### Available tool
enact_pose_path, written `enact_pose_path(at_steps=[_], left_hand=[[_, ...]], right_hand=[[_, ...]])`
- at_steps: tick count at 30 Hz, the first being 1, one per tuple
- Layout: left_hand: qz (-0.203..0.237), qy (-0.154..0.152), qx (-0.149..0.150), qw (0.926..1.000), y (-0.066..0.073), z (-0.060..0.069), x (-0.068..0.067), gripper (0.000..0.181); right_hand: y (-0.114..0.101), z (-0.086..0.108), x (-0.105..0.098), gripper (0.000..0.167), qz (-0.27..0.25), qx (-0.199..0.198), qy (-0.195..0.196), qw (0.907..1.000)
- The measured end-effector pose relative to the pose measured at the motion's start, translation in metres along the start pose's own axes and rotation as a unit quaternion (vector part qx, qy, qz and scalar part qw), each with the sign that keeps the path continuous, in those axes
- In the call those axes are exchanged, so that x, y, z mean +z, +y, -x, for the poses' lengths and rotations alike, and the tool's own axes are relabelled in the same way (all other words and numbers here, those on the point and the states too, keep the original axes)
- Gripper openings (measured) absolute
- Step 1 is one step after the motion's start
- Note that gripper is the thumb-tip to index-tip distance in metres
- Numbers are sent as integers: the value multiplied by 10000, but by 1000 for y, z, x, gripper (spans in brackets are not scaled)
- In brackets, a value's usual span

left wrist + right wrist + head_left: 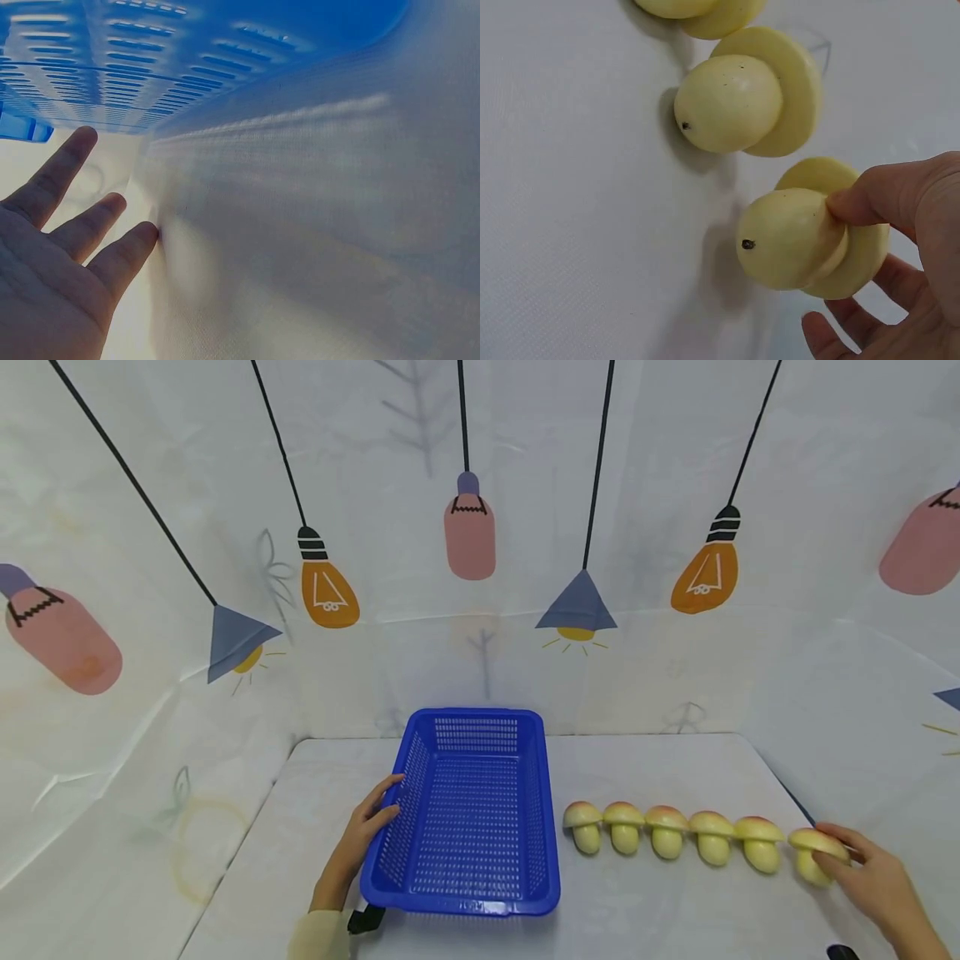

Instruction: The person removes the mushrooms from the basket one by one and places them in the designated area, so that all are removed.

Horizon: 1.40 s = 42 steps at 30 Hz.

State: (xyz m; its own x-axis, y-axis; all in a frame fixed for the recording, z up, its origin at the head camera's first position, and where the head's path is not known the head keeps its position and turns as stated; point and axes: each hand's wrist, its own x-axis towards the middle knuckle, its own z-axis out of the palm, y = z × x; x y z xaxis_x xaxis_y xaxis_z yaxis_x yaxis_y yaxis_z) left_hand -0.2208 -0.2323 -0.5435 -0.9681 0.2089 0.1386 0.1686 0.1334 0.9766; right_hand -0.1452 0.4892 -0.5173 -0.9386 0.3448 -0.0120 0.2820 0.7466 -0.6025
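Observation:
A blue plastic basket [461, 906] with slotted sides stands in the middle of the table in the head view. My left hand [360, 835] touches its left rim, and the left wrist view shows that hand's fingers spread and fairly straight beside the slotted wall. My right hand [870, 877] pinches a toy mushroom [784, 240], pale yellow with a reddish cap top, between thumb and fingers. This mushroom is at the right end of a row of several similar mushrooms [667, 839] lying right of the basket, caps toward the back.
The white table [637, 910] ends at a back edge against a white sheet wall [525, 677] printed with hanging lamps. Sheet walls also flank the left and right sides. A small black object [366, 918] shows near my left wrist.

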Motion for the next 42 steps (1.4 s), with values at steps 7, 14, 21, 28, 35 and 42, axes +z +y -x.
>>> enact_pose_path(at_steps=[7,14,21,28,35,42], left_hand=[[27,-12,-20,10000,3,0,1,54],[-25,28,-44,10000,3,1,1,54],[-30,4,-55,10000,4,1,2,55],[29,-31,-45,10000,6,1,2,55],[34,-18,-63,10000,7,1,3,55],[56,-53,-39,10000,5,1,2,55]], right_hand=[[6,-3,6,55,-104,161,-161,9997],[6,-7,10,56,-148,221,105,9996],[4,-11,13,57,-312,391,160,9986],[6,-13,14,56,-353,126,212,9991],[5,-15,16,56,-340,-37,250,9991],[4,-12,16,59,-324,-111,200,9992]])
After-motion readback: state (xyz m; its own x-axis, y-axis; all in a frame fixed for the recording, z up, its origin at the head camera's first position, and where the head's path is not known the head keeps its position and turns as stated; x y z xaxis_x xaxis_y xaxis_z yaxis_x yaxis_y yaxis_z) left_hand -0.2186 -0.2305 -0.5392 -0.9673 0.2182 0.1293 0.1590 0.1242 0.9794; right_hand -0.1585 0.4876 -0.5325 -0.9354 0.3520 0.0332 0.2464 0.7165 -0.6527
